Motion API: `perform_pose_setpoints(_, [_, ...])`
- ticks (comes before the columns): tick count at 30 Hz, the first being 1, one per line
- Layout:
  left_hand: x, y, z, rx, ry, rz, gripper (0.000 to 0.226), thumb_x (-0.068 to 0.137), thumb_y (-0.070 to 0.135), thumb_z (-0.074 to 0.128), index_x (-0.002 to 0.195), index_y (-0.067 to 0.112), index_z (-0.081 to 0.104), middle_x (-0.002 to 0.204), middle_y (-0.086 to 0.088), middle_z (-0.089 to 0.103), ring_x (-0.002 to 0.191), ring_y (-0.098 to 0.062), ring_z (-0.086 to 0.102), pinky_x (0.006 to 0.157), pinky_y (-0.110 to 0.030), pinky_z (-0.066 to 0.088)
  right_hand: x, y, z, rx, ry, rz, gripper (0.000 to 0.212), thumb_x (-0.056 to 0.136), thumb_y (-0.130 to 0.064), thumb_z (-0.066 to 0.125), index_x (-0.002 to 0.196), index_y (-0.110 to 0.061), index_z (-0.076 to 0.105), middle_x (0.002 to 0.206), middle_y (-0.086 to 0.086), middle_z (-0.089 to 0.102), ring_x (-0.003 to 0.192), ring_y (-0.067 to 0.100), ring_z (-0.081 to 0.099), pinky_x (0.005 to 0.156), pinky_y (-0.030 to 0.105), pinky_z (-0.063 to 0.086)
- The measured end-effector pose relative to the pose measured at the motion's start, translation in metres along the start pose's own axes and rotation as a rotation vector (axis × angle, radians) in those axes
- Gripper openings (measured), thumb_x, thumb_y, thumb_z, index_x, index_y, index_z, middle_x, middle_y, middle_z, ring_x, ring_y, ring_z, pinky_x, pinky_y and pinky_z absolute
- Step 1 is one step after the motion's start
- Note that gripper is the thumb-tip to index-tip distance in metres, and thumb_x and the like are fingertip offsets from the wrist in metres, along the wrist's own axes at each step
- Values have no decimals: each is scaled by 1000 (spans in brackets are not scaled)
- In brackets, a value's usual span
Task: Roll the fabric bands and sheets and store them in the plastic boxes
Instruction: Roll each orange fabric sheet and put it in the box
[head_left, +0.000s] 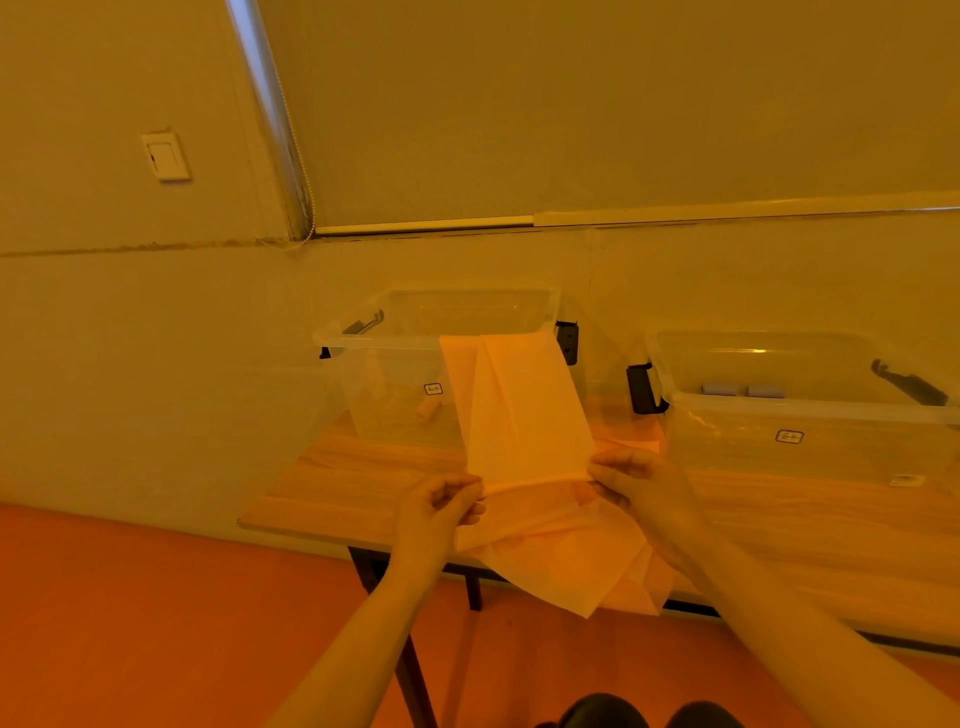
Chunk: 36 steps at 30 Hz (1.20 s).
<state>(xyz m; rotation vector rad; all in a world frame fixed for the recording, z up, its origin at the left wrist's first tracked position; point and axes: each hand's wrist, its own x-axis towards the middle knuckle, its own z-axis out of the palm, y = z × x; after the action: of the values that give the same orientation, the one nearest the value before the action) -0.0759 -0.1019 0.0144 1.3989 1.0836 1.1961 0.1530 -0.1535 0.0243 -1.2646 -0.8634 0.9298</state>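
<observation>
A pale orange fabric sheet (524, 415) stretches from the rim of the left clear plastic box (384, 343) down to my hands. My left hand (441, 506) pinches its near left edge. My right hand (636, 480) pinches the near right edge. More of the sheet (561, 561) hangs crumpled below my hands, over the table's front edge. One small orange roll (427, 408) lies inside the left box. The right clear plastic box (810, 410) holds two small grey-blue rolls (743, 391).
Both boxes stand on a wooden table (358, 478) against the wall, each with black latch handles (644, 388). The table's dark legs (410, 670) stand on an orange floor. A wall switch (165, 156) and a blind cord (304, 171) are up on the left.
</observation>
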Motion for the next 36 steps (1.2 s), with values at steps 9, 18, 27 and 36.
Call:
perform_pose_setpoints(9, [1, 3, -4, 8, -21, -16, 9, 85, 11, 68, 92, 6, 71, 83, -8, 73, 77, -17, 70, 65, -18, 55, -1, -1, -2, -101, -21, 29, 12, 82, -13, 71, 92, -18, 73, 92, 0, 71, 80, 12, 69, 59, 18, 53])
perform_pose_setpoints(18, [3, 5, -1, 30, 42, -13, 9, 83, 14, 71, 74, 12, 70, 77, -4, 74, 78, -19, 70, 75, -34, 55, 2, 0, 3, 124, 15, 87, 9, 81, -2, 69, 89, 0, 71, 87, 12, 73, 82, 22, 71, 63, 21, 56])
perform_pose_setpoints(27, [2, -1, 0, -31, 115, -32, 15, 80, 15, 74, 71, 7, 65, 79, -15, 70, 78, -27, 67, 73, -39, 53, 1, 1, 5, 85, -9, 37, 20, 77, -4, 72, 96, 0, 67, 92, 16, 70, 82, 26, 68, 64, 24, 56])
perform_pose_setpoints(36, [7, -3, -6, -11, -89, 21, 11, 88, 9, 63, 96, 16, 67, 80, 1, 63, 75, -13, 60, 68, -27, 51, 1, 0, 1, -72, -138, 42, 16, 87, -9, 64, 98, -17, 73, 103, 4, 70, 93, 21, 68, 69, 21, 55])
